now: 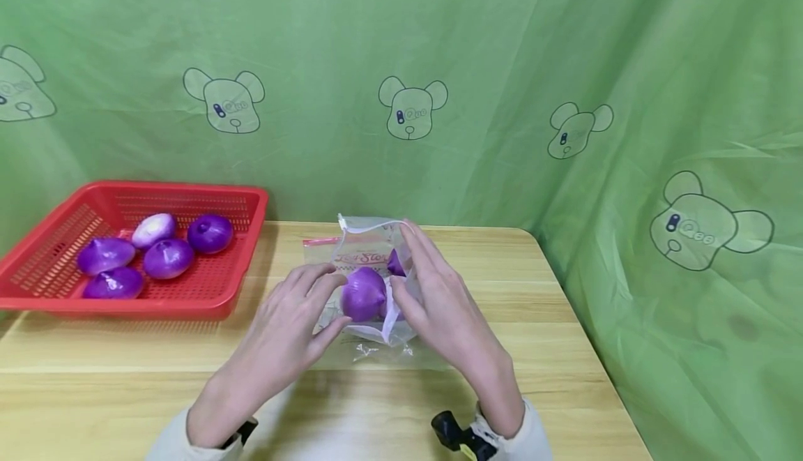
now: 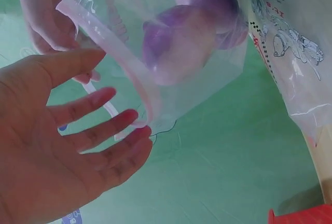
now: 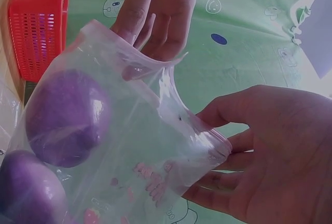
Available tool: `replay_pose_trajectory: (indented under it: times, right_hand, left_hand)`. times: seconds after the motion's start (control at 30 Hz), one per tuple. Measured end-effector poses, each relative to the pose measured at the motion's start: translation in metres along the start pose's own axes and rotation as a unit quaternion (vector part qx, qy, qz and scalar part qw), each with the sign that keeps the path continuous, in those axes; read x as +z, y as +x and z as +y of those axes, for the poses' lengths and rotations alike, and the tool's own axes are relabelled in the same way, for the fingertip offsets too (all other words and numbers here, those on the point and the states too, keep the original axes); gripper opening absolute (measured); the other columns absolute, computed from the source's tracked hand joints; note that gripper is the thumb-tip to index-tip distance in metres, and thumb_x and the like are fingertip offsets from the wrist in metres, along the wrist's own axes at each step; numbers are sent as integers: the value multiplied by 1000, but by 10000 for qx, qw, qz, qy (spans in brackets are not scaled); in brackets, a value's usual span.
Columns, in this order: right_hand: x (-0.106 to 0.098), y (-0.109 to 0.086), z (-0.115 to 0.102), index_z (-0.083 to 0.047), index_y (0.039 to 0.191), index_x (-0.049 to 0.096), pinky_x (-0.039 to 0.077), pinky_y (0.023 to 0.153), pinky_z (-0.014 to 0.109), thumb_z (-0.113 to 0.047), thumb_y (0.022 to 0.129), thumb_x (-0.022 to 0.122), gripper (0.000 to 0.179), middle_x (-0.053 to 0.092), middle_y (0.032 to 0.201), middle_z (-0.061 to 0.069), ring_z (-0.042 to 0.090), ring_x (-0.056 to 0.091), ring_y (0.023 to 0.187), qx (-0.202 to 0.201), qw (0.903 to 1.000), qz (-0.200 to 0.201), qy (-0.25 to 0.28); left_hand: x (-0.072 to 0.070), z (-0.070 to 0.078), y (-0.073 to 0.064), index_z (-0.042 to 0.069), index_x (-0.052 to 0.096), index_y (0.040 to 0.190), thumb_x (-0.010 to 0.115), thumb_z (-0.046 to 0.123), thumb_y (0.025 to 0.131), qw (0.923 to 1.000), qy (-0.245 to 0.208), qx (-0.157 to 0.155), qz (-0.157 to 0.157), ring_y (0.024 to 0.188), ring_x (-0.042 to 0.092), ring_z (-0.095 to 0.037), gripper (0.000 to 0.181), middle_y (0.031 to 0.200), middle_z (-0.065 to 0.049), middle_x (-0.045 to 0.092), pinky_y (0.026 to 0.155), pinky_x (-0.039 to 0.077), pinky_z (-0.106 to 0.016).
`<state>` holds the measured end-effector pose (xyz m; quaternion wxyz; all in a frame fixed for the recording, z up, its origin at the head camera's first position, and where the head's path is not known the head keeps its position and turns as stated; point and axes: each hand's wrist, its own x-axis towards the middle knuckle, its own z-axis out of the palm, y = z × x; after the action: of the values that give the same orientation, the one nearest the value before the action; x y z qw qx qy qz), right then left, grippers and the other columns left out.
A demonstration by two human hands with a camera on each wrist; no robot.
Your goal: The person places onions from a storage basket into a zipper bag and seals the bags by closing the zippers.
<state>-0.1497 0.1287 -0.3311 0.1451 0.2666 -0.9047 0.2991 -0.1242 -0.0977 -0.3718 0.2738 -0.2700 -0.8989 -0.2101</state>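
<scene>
A clear zip bag (image 1: pixel 370 222) with a pale rim holds purple onions (image 1: pixel 364 295); in the left wrist view the onions (image 2: pixel 179 42) press against its thin plastic. My right hand (image 1: pixel 448 300) grips the rim on the right side; the right wrist view has its thumb on one face of the bag (image 3: pixel 171 172) and fingers behind. My left hand (image 1: pixel 295 314) is at the opposite side of the mouth. Its fingers (image 2: pixel 106 125) are spread and loosely bent, with fingertips at the rim. Part of the onions is hidden behind my right hand.
On the left of the wooden table (image 1: pixel 502 259) stands a red plastic basket (image 1: pixel 254 238) with several purple onions (image 1: pixel 169 259) and one paler onion (image 1: pixel 153 229). Printed bags (image 1: pixel 320 246) with a red zip strip lie beneath the held bag. A green curtain (image 1: pixel 326 161) borders the table.
</scene>
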Motion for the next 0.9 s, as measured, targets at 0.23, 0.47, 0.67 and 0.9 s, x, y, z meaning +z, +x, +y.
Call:
replay_pose_trajectory:
  times: [0.23,0.47,0.67,0.9]
  right_hand:
    - [0,0,2,-8,158,22,27,117,39,-20,99,60,72,20,164,6,25,28,147,46,10000,-19,-9]
    - [0,1,3,-8,158,22,26,118,40,-20,99,60,72,20,164,6,24,26,148,68,10000,-12,-3]
    - [1,3,5,-8,158,21,26,118,39,-19,98,60,72,19,164,6,24,26,148,69,10000,63,-17]
    - [1,3,8,-9,158,21,27,117,39,-17,98,60,73,17,165,5,24,28,147,246,9996,100,-67]
  left_hand:
    - [-5,-1,0,7,64,122,81,21,82,9995,-177,234,-78,118,57,-29,46,123,-11,63,98,50,-48]
    - [-13,-5,2,7,63,124,78,16,85,9990,-310,310,-78,116,60,-27,43,122,-9,64,97,52,-44]
    - [-19,-14,3,6,62,122,77,15,86,9991,-357,235,69,114,61,-27,40,120,-8,64,95,53,-45]
    - [-22,-29,3,4,62,122,77,14,86,9993,-306,32,223,112,62,-28,40,119,-10,65,92,54,-45]
